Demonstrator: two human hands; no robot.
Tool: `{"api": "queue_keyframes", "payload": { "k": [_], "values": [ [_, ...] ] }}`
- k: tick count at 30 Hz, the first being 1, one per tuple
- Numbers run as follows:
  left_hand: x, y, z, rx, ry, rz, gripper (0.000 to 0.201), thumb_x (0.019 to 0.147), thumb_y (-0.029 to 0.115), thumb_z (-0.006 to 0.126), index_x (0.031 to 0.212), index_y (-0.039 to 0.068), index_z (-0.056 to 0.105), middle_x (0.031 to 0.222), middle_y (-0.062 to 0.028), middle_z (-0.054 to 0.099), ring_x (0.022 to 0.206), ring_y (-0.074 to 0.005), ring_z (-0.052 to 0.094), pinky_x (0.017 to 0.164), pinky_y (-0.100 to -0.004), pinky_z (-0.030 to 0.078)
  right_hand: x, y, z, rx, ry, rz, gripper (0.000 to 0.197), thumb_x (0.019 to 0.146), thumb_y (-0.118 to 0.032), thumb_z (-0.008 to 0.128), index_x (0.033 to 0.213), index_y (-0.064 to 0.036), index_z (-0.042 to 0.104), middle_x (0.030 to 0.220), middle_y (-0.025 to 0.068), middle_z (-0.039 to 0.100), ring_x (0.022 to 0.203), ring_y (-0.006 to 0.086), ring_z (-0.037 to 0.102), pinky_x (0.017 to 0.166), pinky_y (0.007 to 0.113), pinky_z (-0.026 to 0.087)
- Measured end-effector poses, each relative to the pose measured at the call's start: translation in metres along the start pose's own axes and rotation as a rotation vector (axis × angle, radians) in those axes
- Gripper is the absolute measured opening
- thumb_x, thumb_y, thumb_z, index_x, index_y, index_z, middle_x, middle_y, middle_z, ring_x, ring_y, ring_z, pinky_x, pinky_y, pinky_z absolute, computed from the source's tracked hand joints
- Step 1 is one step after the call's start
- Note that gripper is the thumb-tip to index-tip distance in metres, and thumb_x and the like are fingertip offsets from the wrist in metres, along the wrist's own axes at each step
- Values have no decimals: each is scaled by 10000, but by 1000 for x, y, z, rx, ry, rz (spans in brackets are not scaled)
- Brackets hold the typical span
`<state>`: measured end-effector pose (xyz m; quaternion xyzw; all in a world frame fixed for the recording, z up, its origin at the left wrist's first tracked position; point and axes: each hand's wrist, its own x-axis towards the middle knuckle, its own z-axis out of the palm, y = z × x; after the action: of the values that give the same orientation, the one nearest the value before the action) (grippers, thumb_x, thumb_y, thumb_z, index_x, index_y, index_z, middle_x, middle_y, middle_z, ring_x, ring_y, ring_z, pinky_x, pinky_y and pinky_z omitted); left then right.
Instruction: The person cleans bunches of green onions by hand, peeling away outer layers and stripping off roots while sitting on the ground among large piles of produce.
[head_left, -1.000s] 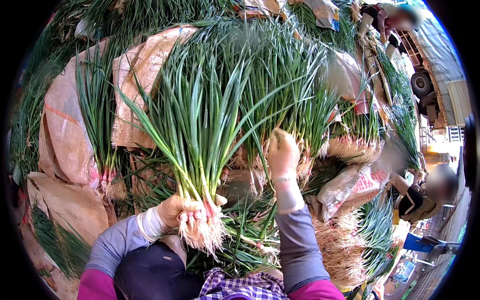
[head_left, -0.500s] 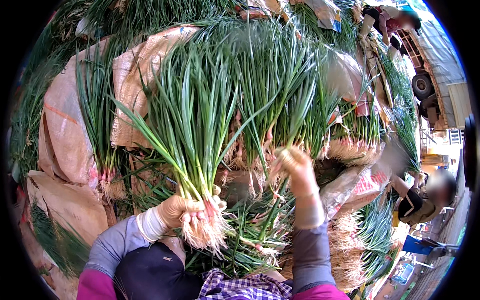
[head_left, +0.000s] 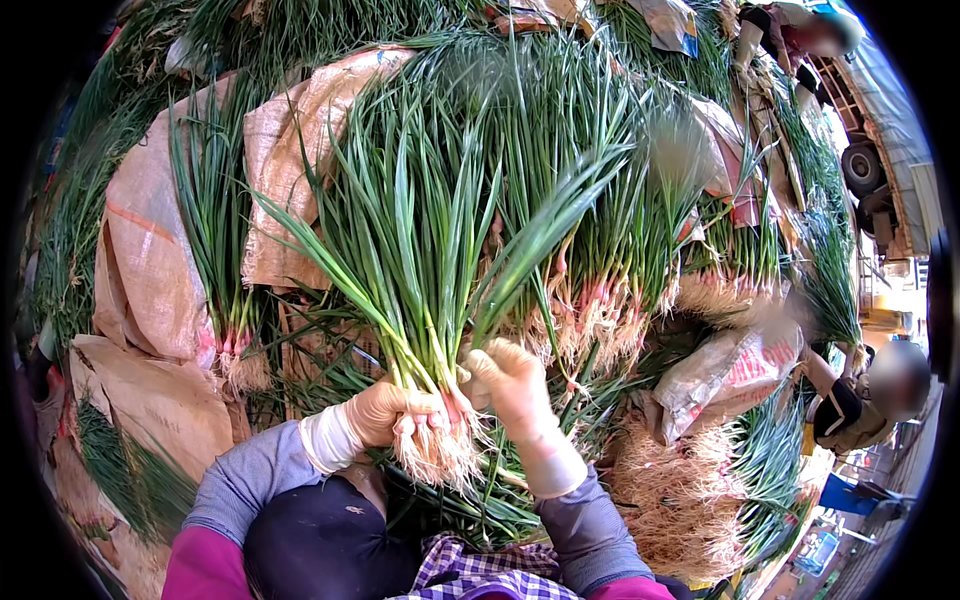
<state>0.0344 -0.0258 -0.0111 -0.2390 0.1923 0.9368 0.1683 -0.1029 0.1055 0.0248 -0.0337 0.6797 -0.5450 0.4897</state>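
My left hand [head_left: 385, 410], in a pale glove, is wrapped round the lower stalks of a bunch of green onions [head_left: 420, 250]. Their long leaves fan upward, and pinkish bulbs with pale stringy roots hang below the fist. Close on the bunch's right side, my right hand [head_left: 510, 385] is closed, also gloved, gripping a green onion [head_left: 545, 240] whose blurred leaves slant up to the right. Its bulb end is hidden by the fingers and the bunch. Beyond both hands lies a wide row of green onions [head_left: 600, 250], roots toward me.
Root-heavy bundles [head_left: 680, 490] lie at the lower right, near a printed white sack [head_left: 735, 370]. Woven tan sacks [head_left: 150, 240] and a smaller bundle [head_left: 225, 230] are at left. Two people, one at far right [head_left: 850, 420], bend over the piles; a truck [head_left: 880, 170] stands behind.
My right hand has come from the far row back toward me and left, bringing a green onion against the bunch. My left hand keeps its hold on the bunch. The view has shifted slightly.
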Motion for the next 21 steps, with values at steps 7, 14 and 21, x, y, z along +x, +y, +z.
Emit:
{"api": "queue_keyframes", "payload": {
  "k": [7,14,21],
  "values": [
    [6,-3,2,-137,-155,26,552,675,118,707,1174,40,484,1117,-120,563,1033,-268,567,959,-443,428,31,57,-40,-400,135,-161,215,898,-221,568,910,-21,645,852,117,663,744,211,616,708,334,481],
    [-3,1,7,-111,-63,28,565,710,112,689,1219,23,461,1046,-159,611,779,-172,627,714,-298,534,30,8,-24,351,-358,-26,296,882,-164,593,1117,14,567,921,47,641,708,71,536,629,206,438],
    [0,-3,-8,-16,-91,1,555,754,106,654,1258,11,441,991,-201,633,667,-111,612,502,-162,486,24,-7,-12,-216,-18,-45,211,813,-102,670,957,32,591,764,65,617,677,119,563,602,246,477]
  ]
}}
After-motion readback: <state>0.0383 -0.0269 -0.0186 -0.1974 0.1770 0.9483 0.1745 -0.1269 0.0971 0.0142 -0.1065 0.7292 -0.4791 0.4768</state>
